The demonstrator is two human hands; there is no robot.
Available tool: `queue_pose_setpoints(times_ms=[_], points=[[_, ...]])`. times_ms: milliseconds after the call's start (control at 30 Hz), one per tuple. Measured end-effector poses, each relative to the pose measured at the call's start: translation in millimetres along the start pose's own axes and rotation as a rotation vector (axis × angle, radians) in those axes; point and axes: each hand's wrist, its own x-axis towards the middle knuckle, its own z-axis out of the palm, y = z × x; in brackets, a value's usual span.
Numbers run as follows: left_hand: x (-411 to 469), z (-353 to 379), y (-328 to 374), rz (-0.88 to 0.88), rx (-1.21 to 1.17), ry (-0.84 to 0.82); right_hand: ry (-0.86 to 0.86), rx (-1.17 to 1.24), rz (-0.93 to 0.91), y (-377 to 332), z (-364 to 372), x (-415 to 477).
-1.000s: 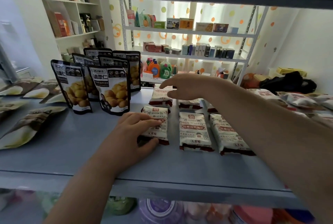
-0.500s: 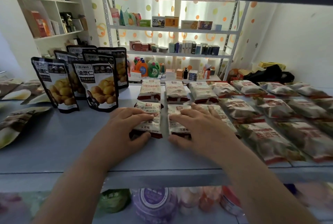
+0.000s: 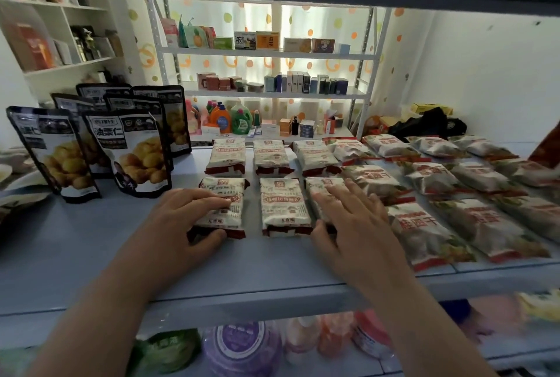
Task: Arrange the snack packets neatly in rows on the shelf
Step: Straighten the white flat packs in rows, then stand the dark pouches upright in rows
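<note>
White and red snack packets lie flat in two rows of three on the blue-grey shelf (image 3: 91, 255). My left hand (image 3: 181, 222) rests on the front left packet (image 3: 225, 192), fingers on top and thumb against its near edge. The front middle packet (image 3: 285, 207) lies untouched between my hands. My right hand (image 3: 351, 222) lies flat over the front right packet (image 3: 321, 187), thumb at its near left corner, hiding most of it. Behind them sit the back row packets (image 3: 227, 155).
Black stand-up chestnut pouches (image 3: 133, 152) stand at the left. Larger white and red packets (image 3: 424, 231) fill the right side in rows. More pouches lie flat at the far left edge. Jars sit on the lower shelf (image 3: 242, 346). Other shelving stands in the background.
My right hand came back from the rear row, settled on the middle front packet, then shifted right onto the front right packet. My left hand stayed on the front left packet.
</note>
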Motion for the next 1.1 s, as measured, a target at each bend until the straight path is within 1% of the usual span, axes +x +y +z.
queue_pose_setpoints(times_ms=[133,267,400,500,600,700,767,833,1000,1100], points=[[0,-1,3,-0.011,0.005,0.0,0.053,0.009,-0.046,1,1,1],[-1,0,4,-0.004,0.022,0.003,0.057,-0.001,-0.016,3,3,0],[0,-1,8,0.012,0.06,0.002,0.022,0.001,0.014,5,4,1],[-1,0,11,-0.011,0.087,0.002,0.005,0.019,0.017,5,4,0],[0,0,11,-0.023,0.142,-0.02,-0.008,0.055,-0.025,6,1,0],[0,-1,11,-0.039,0.156,-0.03,-0.049,0.049,-0.148,5,-2,-3],[0,0,12,-0.028,0.149,-0.023,-0.071,0.029,-0.195,6,-3,-3],[1,1,12,-0.01,0.145,-0.016,-0.077,0.044,-0.2,6,-3,-2],[1,0,17,0.001,0.15,-0.003,-0.015,0.092,-0.211,6,0,-4],[1,-1,19,0.002,0.156,-0.002,-0.016,0.111,-0.218,5,0,-3]])
